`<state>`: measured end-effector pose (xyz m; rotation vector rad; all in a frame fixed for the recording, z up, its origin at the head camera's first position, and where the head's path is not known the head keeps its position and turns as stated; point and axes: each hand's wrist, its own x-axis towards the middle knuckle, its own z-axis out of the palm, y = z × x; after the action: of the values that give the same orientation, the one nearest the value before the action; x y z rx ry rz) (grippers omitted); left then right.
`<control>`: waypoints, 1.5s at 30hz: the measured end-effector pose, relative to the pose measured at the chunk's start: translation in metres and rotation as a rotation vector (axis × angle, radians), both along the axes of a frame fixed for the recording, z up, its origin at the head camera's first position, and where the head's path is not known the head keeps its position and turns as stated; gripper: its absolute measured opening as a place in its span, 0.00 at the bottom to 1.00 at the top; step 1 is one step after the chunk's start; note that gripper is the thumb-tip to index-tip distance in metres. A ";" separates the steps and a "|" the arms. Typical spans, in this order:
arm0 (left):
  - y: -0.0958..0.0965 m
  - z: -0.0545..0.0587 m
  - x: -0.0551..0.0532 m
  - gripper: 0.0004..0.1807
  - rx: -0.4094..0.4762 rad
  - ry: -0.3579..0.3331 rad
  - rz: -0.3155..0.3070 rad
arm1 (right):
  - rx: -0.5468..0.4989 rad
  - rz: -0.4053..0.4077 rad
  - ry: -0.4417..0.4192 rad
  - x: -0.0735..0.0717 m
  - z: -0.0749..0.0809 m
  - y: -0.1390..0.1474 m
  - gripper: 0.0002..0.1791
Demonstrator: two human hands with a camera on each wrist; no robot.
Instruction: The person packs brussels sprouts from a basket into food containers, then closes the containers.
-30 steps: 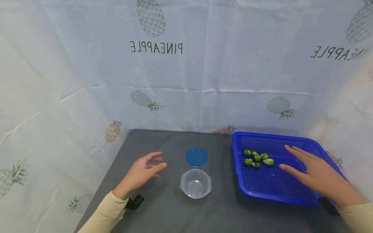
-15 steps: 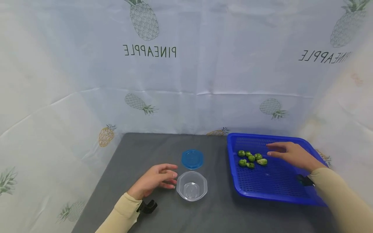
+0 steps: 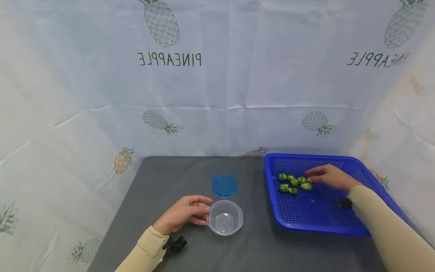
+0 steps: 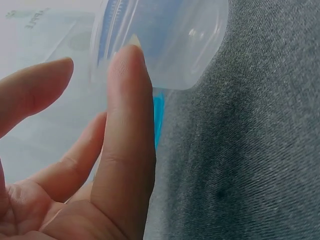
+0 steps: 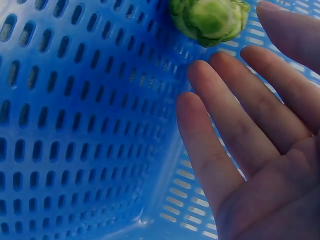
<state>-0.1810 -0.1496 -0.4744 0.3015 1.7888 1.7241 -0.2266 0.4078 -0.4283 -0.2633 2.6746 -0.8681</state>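
Beside a clear plastic container (image 3: pixel 236 220) on the table, my left hand (image 3: pixel 183 214) has its fingers extended, fingertips right at the near-left rim. The left wrist view shows one fingertip overlapping the wall of the container (image 4: pixel 192 55), with the thumb spread away from it. Over a blue plastic basket (image 3: pixel 312 212), my right hand (image 3: pixel 331 177) reaches in with fingers slightly bent, close to several green Brussels sprouts (image 3: pixel 293 183). In the right wrist view, a sprout (image 5: pixel 212 20) lies just beyond the fingertips, and nothing sits in the palm.
Behind the container lies a blue round lid (image 3: pixel 224 186). The grey table (image 3: pixel 163 173) is bounded at the back and sides by a pale curtain (image 3: pixel 217 83) with pineapple prints. The basket's raised rim surrounds the sprouts.
My left hand has moved right, up to the container's side. My right hand has moved left and lower toward the sprouts. The view has shifted slightly.
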 end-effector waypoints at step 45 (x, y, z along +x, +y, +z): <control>-0.002 -0.002 -0.008 0.26 0.008 -0.031 -0.020 | 0.070 -0.088 0.005 -0.014 -0.007 -0.014 0.23</control>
<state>-0.1887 -0.1512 -0.4760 0.2937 1.7515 1.7135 -0.2411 0.3935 -0.4351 -0.1331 2.7330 -0.7975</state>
